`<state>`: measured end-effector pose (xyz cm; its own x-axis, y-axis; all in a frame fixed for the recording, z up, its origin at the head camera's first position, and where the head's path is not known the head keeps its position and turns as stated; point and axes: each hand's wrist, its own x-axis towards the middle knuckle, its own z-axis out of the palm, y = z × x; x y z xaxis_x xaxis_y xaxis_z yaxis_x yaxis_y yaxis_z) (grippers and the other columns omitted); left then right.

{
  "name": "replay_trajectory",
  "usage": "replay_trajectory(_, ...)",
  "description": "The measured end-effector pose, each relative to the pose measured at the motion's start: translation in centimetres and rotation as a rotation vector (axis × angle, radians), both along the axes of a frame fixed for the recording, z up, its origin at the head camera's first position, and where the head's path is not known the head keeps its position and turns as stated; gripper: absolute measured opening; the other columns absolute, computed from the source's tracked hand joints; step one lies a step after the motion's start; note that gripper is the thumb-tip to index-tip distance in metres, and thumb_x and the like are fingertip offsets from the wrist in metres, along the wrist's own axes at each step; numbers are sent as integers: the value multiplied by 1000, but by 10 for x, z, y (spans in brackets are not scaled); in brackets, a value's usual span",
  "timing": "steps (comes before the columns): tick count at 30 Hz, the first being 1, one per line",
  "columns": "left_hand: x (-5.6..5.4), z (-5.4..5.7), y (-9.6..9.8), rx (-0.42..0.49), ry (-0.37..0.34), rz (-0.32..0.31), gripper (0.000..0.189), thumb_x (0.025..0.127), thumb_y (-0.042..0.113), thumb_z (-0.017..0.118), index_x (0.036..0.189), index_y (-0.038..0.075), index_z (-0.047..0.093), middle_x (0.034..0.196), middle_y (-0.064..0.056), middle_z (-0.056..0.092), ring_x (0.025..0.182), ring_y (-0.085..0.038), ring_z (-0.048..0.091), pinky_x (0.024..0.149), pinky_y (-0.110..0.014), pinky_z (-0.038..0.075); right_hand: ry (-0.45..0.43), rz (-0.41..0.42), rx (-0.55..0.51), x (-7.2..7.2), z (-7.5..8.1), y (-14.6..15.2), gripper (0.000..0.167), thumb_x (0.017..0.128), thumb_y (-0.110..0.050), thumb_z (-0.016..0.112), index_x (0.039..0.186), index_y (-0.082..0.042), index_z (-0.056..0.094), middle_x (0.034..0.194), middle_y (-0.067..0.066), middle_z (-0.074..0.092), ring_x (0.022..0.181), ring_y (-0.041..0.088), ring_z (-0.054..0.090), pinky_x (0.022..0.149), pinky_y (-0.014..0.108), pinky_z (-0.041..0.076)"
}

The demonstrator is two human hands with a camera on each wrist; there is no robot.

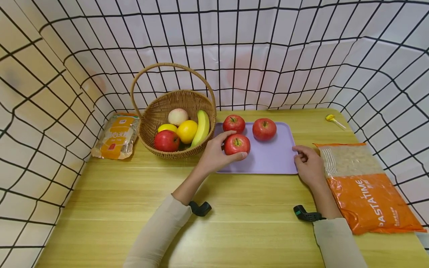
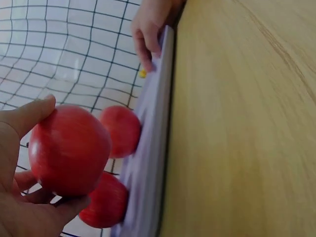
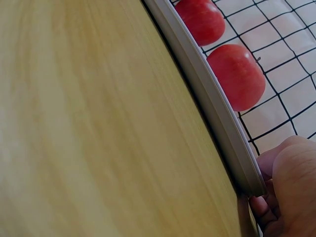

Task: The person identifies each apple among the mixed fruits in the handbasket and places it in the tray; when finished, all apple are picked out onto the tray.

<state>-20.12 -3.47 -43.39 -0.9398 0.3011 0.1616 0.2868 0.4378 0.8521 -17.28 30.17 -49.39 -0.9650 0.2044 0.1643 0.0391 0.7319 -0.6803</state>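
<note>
My left hand [image 1: 214,155] grips a red apple [image 1: 237,146] between thumb and fingers above the left part of a purple tray [image 1: 272,158]. In the left wrist view the held apple [image 2: 69,150] is raised off the tray. Two more red apples, one at the back left [image 1: 234,123] and one at the back middle [image 1: 264,129], sit on the tray. At the tray's right edge, my right hand [image 1: 310,167] pinches the rim; the right wrist view has its thumb over the rim and curled fingers below.
Left of the tray stands a wicker basket [image 1: 187,97] with a tall handle, holding a banana [image 1: 202,128], a red apple and other fruit. A food bag [image 1: 117,137] lies at far left. At right are an orange pasta bag [image 1: 372,197] and a yellow lollipop [image 1: 330,118]. Black grid netting surrounds the table.
</note>
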Motion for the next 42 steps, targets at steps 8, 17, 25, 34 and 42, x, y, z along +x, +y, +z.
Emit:
replay_trajectory(8,-5,-16,1,-41,-77,39,82,79,50,87,147,20,54,140,-6,62,121,-24,63,102,-46,54,5,-1,-7,-1,-1,0,30,101,-11,57,128,-7,70,109,14,64,89,18,49,71,19,38)
replay_trajectory(17,-10,-27,1,-17,-112,40,84,80,51,86,150,20,50,140,-9,61,123,-25,63,105,-46,53,-5,-1,-9,-1,1,0,31,102,-11,56,129,-8,69,111,15,63,91,19,49,72,21,38)
replay_trajectory(25,-13,-32,1,0,-152,18,82,84,53,81,151,19,48,141,-8,61,122,-24,63,105,-45,53,-7,3,-4,-1,-1,0,32,102,-13,56,130,-7,69,111,15,63,90,18,48,71,20,38)
replay_trajectory(34,-9,-31,-5,-50,-145,-14,99,82,57,82,161,22,34,154,-8,51,135,-26,56,114,-49,46,1,-1,-3,-2,0,1,31,101,-12,57,129,-8,70,109,14,64,89,18,49,71,19,38)
replay_trajectory(42,12,-12,-18,-134,-79,-52,111,79,60,83,164,15,26,164,-9,40,146,-28,46,119,-50,40,11,7,-10,-1,-1,2,30,101,-11,58,128,-7,70,109,14,65,89,18,50,70,17,39)
